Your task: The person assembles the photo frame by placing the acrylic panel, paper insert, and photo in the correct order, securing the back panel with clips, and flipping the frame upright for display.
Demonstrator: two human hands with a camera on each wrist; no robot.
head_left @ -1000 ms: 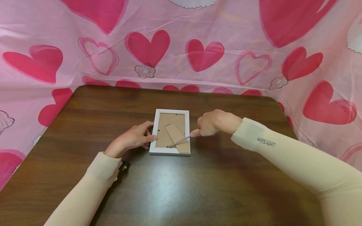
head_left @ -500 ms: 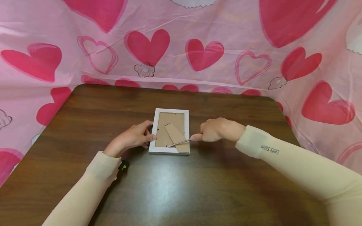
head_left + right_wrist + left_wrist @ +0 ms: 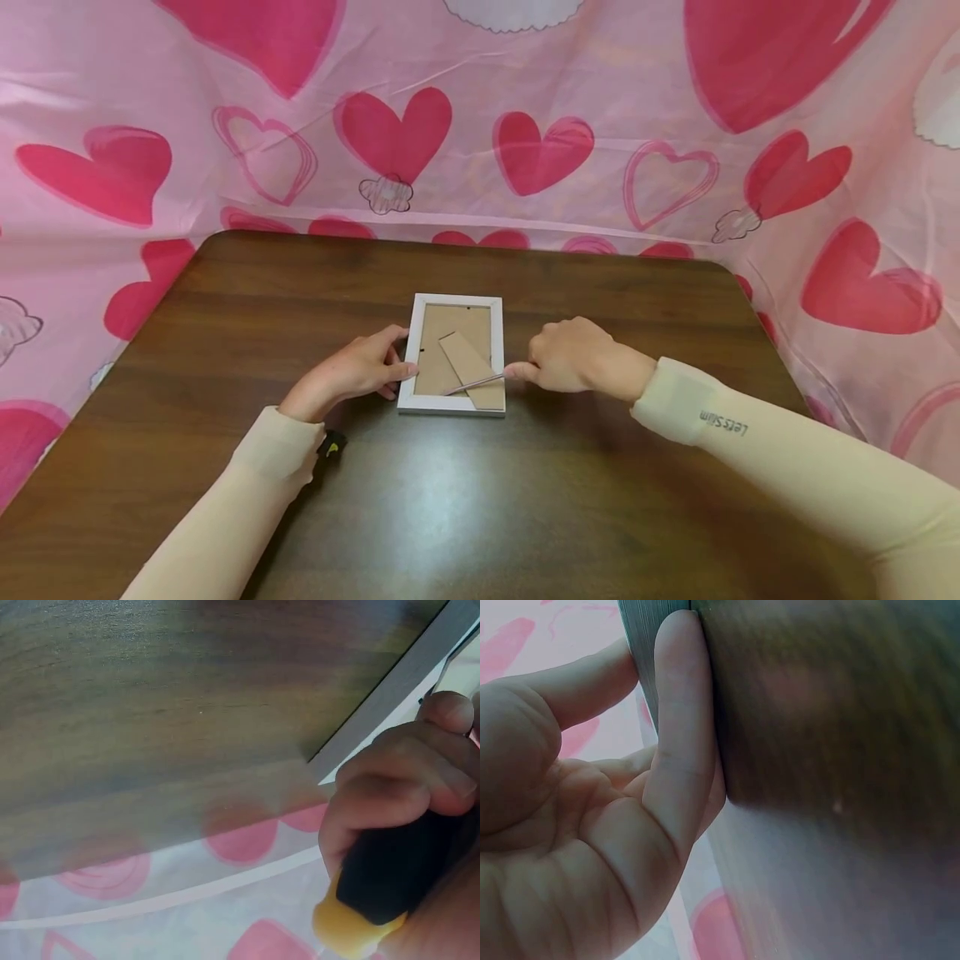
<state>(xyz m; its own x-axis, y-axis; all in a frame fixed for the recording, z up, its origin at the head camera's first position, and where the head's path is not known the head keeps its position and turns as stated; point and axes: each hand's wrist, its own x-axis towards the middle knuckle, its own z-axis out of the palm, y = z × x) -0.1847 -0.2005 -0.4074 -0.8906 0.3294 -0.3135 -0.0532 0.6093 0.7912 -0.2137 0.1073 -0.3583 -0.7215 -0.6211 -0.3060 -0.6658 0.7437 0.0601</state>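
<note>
A white picture frame [image 3: 496, 329] lies face down on the table, its brown backing board [image 3: 441, 321] and slanted stand leg [image 3: 468, 358] showing. At the frame's left side, my left hand [image 3: 352, 367] grips the edge, thumb on top and fingers along the side; the left wrist view shows a finger against the frame's side [image 3: 646, 645]. My right hand [image 3: 570, 357], just right of the frame, holds a screwdriver [image 3: 480, 383] by its black-and-yellow handle [image 3: 390, 870]. The screwdriver's thin metal shaft crosses the stand leg, and its tip is at the backing's lower edge.
The dark wooden table [image 3: 450, 500] runs back to a pink curtain [image 3: 465, 83] printed with red hearts. Small dark tabs sit round the backing's rim. A black wrist strap piece [image 3: 332, 444] hangs beside the left sleeve.
My right hand has moved slightly down toward me, and the screwdriver's shaft lies at a flatter angle. Its tip stays near the backing's lower edge. Left hand and frame keep their places.
</note>
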